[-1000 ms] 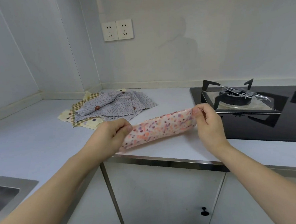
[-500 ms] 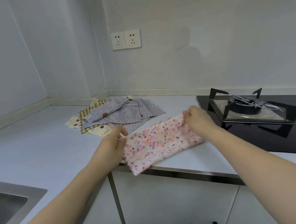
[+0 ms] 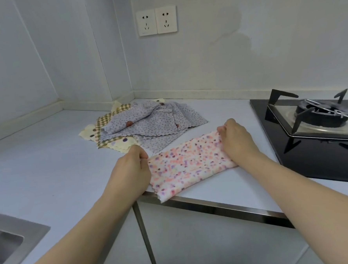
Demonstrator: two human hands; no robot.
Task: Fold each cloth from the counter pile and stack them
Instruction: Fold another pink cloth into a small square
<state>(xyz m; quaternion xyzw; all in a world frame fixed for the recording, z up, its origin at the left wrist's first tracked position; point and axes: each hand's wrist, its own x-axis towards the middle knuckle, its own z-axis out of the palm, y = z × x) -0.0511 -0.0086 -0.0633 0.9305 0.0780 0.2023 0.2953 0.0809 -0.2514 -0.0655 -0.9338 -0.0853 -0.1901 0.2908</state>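
On the counter (image 3: pixel 48 160) front edge, the left hand (image 3: pixel 130 171) and right hand (image 3: pixel 237 140) each pinch an end of the pink cloth (image 3: pixel 187 165), keeping its fold flat and aligned, apart from the pile (image 3: pixel 144 125).

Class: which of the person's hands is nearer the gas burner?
Right. The right hand pinches the pink cloth's end beside the gas burner; the left hand grips the far end.
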